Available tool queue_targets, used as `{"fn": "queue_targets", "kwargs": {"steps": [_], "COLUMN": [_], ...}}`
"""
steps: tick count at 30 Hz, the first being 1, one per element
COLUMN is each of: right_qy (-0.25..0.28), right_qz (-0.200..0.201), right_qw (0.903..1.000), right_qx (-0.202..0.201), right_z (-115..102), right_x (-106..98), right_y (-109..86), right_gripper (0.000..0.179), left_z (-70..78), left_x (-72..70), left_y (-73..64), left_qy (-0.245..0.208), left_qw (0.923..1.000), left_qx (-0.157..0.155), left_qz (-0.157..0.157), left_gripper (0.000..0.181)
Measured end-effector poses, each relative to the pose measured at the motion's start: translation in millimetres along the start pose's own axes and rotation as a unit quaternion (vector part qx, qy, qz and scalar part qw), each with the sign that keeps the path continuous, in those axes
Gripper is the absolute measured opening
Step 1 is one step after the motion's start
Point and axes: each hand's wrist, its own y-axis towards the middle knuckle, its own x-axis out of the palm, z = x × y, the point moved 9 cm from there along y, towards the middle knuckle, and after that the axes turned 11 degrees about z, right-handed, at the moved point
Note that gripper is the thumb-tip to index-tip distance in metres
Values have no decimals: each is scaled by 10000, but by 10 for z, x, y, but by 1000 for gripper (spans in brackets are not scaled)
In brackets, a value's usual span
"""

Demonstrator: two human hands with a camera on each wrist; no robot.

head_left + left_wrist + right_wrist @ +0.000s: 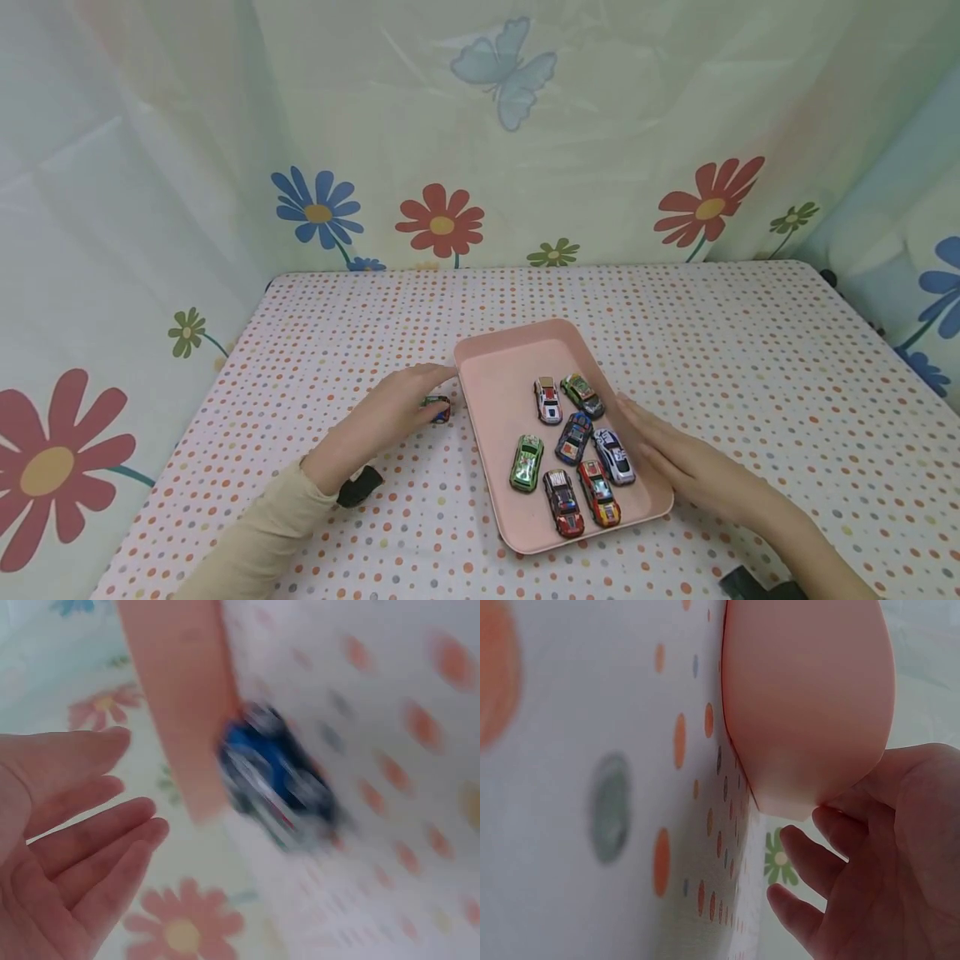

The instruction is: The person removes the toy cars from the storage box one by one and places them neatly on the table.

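Observation:
A small toy car (pixel 440 410) in blue, red and green is on the spotted tablecloth, just left of the pink tray (pixel 487 367). My left hand (pixel 390 412) reaches over this car, its thumb partly covering it in the head view. From the left wrist, the car (pixel 274 784) looks blurred and stands apart from the relaxed left fingers (pixel 112 832). My right hand (pixel 686 467) rests along the tray's right side with its fingers extended. In the right wrist view, the right fingers (pixel 840 829) are at the wall of the tray (pixel 802 697).
Several toy cars lie in the tray's right and near part, among them a green car (pixel 527 463), a white and red car (pixel 548 402) and a blue car (pixel 574 438). A flower-printed curtain (pixel 600 142) hangs behind the table (pixel 750 350).

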Motion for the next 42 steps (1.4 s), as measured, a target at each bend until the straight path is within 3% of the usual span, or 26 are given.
{"fn": "queue_targets", "kwargs": {"steps": [3, 7, 12, 17, 22, 29, 37, 42], "right_qy": [-1, 16, -41, -114, -129, -130, -111, -70], "right_qz": [4, -3, 4, 25, 34, 19, 40, 57], "right_qw": [10000, 10000, 10000, 9999, 9999, 9999, 9999, 10000], "right_qx": [-5, 0, 10, 33, 19, 26, 43, -16], "right_z": [1, 0, -4, 0, 6, 19, 27, 14], "right_x": [-1, 3, 6, 4, 7, 23, 11, -2], "right_y": [2, 6, 10, 12, 11, 9, -3, -7], "right_gripper": [50, 50, 50, 50, 50, 50, 50, 50], "left_z": [233, 495, 756, 864, 922, 922, 845, 816], "left_x": [38, 257, 493, 639, 745, 874, 802, 795], "left_y": [79, 133, 152, 184, 205, 199, 226, 241], "left_qy": [-116, -241, -363, -376, -464, -327, 58, 309], "left_qw": [9992, 9957, 9844, 9742, 9650, 9593, 9681, 9696], "left_qx": [371, 626, 1012, 1194, 1444, 1732, 1602, 1616], "left_qz": [0, -639, -1392, -1880, -2140, -2208, -1928, -1811], "left_gripper": [43, 45, 50, 50, 41, 34, 25, 19]}}
